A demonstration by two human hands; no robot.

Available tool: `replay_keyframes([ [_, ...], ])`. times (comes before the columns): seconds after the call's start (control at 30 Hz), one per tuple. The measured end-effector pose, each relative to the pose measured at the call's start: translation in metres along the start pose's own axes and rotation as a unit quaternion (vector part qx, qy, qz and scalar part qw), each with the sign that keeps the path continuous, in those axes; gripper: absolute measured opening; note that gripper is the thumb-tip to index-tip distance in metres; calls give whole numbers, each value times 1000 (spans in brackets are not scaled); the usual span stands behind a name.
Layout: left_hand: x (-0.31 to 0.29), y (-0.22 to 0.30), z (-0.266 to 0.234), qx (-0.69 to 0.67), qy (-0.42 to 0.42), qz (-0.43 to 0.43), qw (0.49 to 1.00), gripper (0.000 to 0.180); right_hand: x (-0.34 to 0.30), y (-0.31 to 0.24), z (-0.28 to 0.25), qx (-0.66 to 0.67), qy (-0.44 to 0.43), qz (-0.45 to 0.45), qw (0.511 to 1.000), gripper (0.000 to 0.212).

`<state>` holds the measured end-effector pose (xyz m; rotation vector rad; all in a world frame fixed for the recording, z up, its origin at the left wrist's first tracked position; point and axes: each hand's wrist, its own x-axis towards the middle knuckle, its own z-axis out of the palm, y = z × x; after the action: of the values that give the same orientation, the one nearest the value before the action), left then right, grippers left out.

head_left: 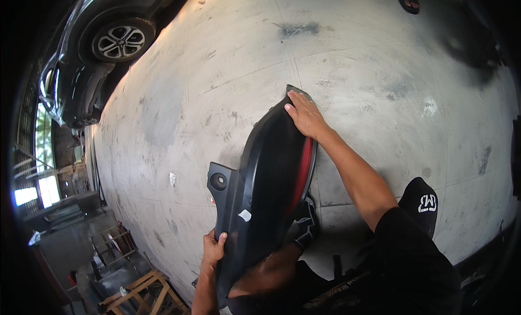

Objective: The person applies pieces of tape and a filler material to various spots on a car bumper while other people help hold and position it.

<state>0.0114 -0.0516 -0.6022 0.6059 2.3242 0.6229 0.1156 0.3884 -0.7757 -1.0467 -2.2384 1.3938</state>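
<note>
Basically, any next shift of the panel (266, 174) prob. hinges on how its long axis lies btwn the two hands: from the L hand (213, 247) it runs away from the body & a bit to the R, out to a narrow tip under the R hand (305, 114). L is the one nearer the body, on the L edge below the tab (222, 176) w/ the round hole; R has the far end. Panel's out in front of the person, above the floor (163, 125), near end over a bare leg (266, 277); can't tell from here if it's resting on that leg. L grip is closed on the edge, thumb on the top face, fingers out of sight underneath. R isn't clamped, AFAICT: laid flat, fingers stretched over the tip, just beyond the red strip (305, 174). Pose-wise, R arm reaches well fwd from a black sleeve (396, 239), slanting back L at the wrist; L forearm comes up short & near-upright.
</note>
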Motion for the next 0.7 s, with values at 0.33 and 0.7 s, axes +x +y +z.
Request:
replay_keyframes([
  [0.33, -5, -4, -6, 9, 9, -12, 1000, 40, -108, -102, -12, -59, -41, -261, 963, 57],
  [0.7, -4, 5, -8, 42, 13, -10, 999, 37, -86, -92, -25, -72, -36, -278, 957, 48],
])
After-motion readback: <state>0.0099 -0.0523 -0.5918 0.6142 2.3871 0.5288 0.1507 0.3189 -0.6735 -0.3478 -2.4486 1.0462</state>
